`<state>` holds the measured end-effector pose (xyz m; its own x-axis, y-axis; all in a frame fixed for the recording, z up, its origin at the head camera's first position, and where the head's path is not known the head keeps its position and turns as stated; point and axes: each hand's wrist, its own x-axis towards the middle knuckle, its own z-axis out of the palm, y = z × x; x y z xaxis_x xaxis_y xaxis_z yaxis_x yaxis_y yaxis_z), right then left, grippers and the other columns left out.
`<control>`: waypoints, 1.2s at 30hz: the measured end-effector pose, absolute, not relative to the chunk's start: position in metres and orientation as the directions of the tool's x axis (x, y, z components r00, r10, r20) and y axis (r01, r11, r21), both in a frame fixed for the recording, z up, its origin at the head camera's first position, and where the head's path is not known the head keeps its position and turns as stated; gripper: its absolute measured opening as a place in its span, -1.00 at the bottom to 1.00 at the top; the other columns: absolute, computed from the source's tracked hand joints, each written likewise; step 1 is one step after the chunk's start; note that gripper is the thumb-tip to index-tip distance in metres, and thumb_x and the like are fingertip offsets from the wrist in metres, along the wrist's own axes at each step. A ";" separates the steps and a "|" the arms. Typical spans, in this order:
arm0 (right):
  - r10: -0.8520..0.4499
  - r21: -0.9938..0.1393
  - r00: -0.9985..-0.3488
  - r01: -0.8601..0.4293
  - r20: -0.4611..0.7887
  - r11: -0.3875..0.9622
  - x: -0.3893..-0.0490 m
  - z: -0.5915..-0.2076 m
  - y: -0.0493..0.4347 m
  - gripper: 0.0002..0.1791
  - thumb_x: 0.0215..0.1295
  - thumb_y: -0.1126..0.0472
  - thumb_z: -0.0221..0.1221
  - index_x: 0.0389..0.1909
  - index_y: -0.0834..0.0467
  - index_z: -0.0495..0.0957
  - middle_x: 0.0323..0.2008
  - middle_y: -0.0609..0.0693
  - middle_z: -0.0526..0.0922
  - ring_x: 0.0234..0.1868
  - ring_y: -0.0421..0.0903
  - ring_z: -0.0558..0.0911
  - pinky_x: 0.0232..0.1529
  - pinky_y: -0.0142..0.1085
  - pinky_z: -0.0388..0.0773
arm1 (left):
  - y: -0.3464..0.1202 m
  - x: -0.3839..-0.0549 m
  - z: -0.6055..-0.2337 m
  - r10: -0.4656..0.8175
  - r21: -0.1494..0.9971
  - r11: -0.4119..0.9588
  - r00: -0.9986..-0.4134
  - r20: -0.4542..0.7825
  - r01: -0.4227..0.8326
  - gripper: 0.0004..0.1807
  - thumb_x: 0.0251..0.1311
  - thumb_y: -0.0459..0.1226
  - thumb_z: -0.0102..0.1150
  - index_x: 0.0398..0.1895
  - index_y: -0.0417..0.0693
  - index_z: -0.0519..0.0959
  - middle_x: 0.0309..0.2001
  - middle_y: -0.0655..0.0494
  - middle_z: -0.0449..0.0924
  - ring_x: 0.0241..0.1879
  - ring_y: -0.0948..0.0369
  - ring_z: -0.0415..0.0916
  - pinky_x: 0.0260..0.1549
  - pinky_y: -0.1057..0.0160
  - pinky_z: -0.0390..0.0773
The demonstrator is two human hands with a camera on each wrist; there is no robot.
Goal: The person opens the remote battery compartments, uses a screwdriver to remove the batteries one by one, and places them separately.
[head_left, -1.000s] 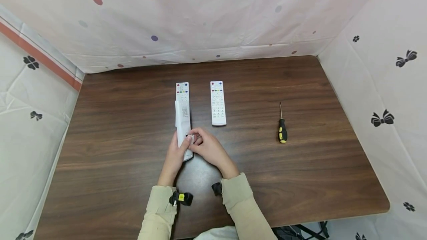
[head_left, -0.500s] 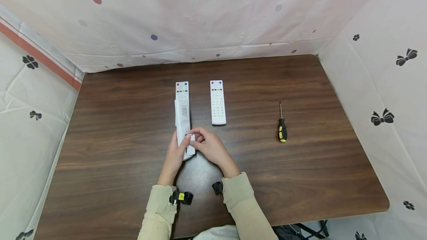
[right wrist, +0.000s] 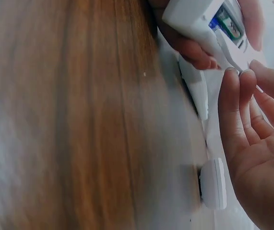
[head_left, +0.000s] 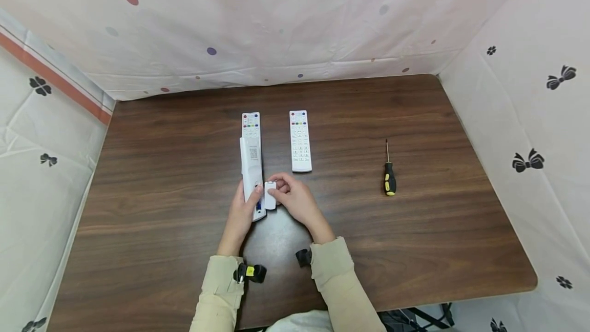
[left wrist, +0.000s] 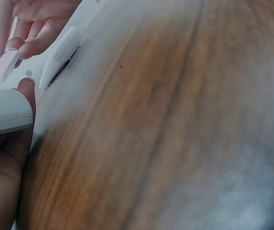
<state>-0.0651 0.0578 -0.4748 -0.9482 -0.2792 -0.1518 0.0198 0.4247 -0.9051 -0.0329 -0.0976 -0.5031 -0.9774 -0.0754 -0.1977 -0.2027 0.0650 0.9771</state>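
A white remote control (head_left: 251, 163) lies in my left hand (head_left: 239, 214), back side up, with the thumb over its near part. Its battery compartment is uncovered, and blue and green batteries (right wrist: 228, 24) show inside in the right wrist view. Between thumb and fingers, my right hand (head_left: 298, 201) pinches the white battery cover (head_left: 270, 199), just right of the compartment. Beneath the held remote, a second white remote (head_left: 251, 122) lies face up on the table, partly hidden.
Another white remote (head_left: 301, 142) lies face up right of the hands. Farther right is a black and yellow screwdriver (head_left: 389, 178). The brown wooden table (head_left: 175, 168) meets patterned cloth walls at its back and sides.
The battery cover has come off the held remote and moved right with my right hand, baring the compartment. My left hand keeps its hold in nearly the same place.
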 end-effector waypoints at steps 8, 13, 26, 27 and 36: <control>-0.184 -0.951 -0.975 0.068 -0.128 0.303 -0.073 -0.480 0.078 -0.76 0.15 0.18 0.19 -0.15 0.09 0.51 -0.45 -0.04 0.54 -0.52 -0.15 0.53 -0.48 -0.29 0.51 | -0.097 -0.035 -0.505 0.035 0.984 -0.105 -0.989 -0.141 -0.144 -0.55 0.26 -0.08 -0.05 0.11 -0.10 0.21 -0.29 -0.29 0.44 -0.43 0.01 0.51 -0.39 0.11 0.55; -0.096 -0.984 -0.989 0.096 -0.111 0.147 -0.078 -0.481 0.094 -0.76 0.15 0.27 0.18 -0.15 0.19 0.49 -0.45 0.08 0.52 -0.53 -0.08 0.52 -0.45 -0.16 0.54 | -0.097 -0.035 -0.506 0.038 0.984 -0.111 -0.990 -0.137 -0.140 -0.54 0.24 -0.05 -0.05 0.12 -0.06 0.22 -0.30 -0.26 0.44 -0.42 0.01 0.52 -0.38 0.07 0.55; 0.192 -0.976 -0.958 0.219 -0.214 0.002 -0.084 -0.484 0.139 -0.75 0.21 0.28 0.11 -0.07 0.15 0.46 -0.30 0.11 0.51 -0.65 -0.16 0.43 -0.63 -0.31 0.49 | -0.095 -0.035 -0.504 0.030 0.983 -0.120 -0.990 -0.138 -0.140 -0.53 0.20 -0.02 0.00 0.11 0.00 0.26 -0.31 -0.23 0.46 -0.42 0.01 0.52 -0.38 0.08 0.55; 0.216 -0.974 -0.952 0.224 -0.219 0.000 -0.084 -0.485 0.144 -0.75 0.21 0.29 0.10 -0.07 0.15 0.46 -0.31 0.11 0.50 -0.65 -0.17 0.42 -0.64 -0.33 0.49 | -0.095 -0.035 -0.504 0.031 0.983 -0.120 -0.990 -0.139 -0.142 -0.53 0.20 -0.02 0.00 0.11 0.00 0.26 -0.31 -0.23 0.46 -0.42 0.01 0.53 -0.38 0.08 0.55; 0.364 -0.966 -0.902 0.257 -0.231 0.025 -0.081 -0.489 0.182 -0.65 0.24 0.38 0.01 0.04 0.09 0.41 -0.28 0.07 0.42 -0.57 -0.17 0.42 -0.58 -0.38 0.49 | -0.096 -0.034 -0.504 0.040 0.981 -0.128 -0.989 -0.142 -0.146 -0.53 0.20 -0.02 0.00 0.10 -0.03 0.26 -0.31 -0.24 0.45 -0.42 0.00 0.52 -0.38 0.06 0.55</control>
